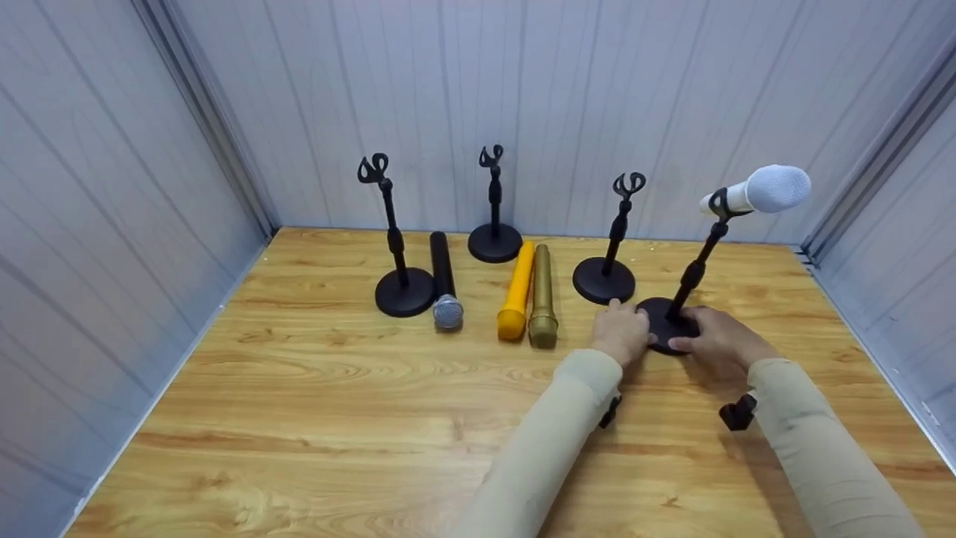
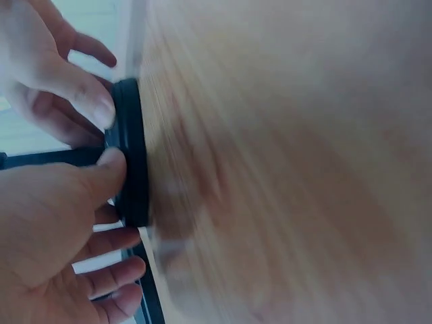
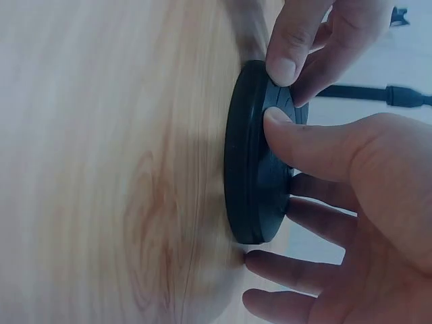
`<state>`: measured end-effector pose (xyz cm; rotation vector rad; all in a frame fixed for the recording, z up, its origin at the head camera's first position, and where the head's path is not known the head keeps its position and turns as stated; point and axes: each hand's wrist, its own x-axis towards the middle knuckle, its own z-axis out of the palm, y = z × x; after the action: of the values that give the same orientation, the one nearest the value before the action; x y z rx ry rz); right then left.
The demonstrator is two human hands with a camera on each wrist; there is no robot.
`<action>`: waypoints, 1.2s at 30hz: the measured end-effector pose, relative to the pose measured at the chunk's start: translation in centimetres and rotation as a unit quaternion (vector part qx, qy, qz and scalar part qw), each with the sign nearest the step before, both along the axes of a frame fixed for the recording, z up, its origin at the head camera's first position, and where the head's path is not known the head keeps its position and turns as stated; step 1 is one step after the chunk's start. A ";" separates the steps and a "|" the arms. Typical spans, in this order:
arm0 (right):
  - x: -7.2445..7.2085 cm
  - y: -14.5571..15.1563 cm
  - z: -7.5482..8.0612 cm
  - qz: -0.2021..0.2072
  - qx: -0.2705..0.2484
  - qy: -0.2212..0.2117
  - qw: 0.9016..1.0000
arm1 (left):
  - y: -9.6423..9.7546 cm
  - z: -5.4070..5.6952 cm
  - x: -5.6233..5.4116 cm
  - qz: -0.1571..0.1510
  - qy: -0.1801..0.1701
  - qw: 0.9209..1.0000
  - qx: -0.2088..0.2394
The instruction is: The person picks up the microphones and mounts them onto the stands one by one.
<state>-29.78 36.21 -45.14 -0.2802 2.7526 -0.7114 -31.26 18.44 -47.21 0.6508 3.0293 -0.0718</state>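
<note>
Both hands hold the round black base of a microphone stand (image 1: 694, 273) at the right of the table. My left hand (image 1: 621, 332) is on the base's left side, and my right hand (image 1: 724, 338) grips its right side. A white microphone (image 1: 773, 190) sits tilted in this stand's clip. In the right wrist view, both thumbs press on top of the base (image 3: 246, 155), and some right fingers reach around its edge. The left wrist view shows the left thumb (image 2: 111, 165) on the base, its other fingers loosely bent beside the rim.
Three more black stands with vacant clips stand behind: a left one (image 1: 404, 291), a middle one (image 1: 495, 243) and a right one (image 1: 603, 281) close to my left hand. Between them lie a black microphone (image 1: 442, 273), a yellow one (image 1: 517, 291) and a gold one (image 1: 543, 295). Pale walls enclose the table.
</note>
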 end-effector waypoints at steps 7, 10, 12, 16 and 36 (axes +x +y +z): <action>-0.9 0.4 0.6 -0.004 -0.005 -0.013 1.000 | 0.8 -0.1 -1.2 0.008 -0.005 1.000 0.019; -1.1 0.3 0.5 -0.012 -0.014 -0.016 1.000 | 0.7 -0.1 -1.4 0.008 0.002 1.000 0.019; -1.2 0.4 0.5 -0.013 -0.018 -0.014 1.000 | 0.6 -0.1 -1.5 0.008 0.004 1.000 0.021; -1.0 0.6 0.3 -0.004 -0.016 0.000 1.000 | 0.8 -0.1 -1.4 0.006 0.001 1.000 0.022; 0.0 0.6 -0.2 0.006 0.016 0.028 0.999 | 0.2 -0.2 -0.9 -0.019 0.036 0.999 -0.028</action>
<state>-29.76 36.83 -45.34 -0.3134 2.8111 -0.6646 -32.15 18.60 -47.43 0.7179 3.0703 -0.1857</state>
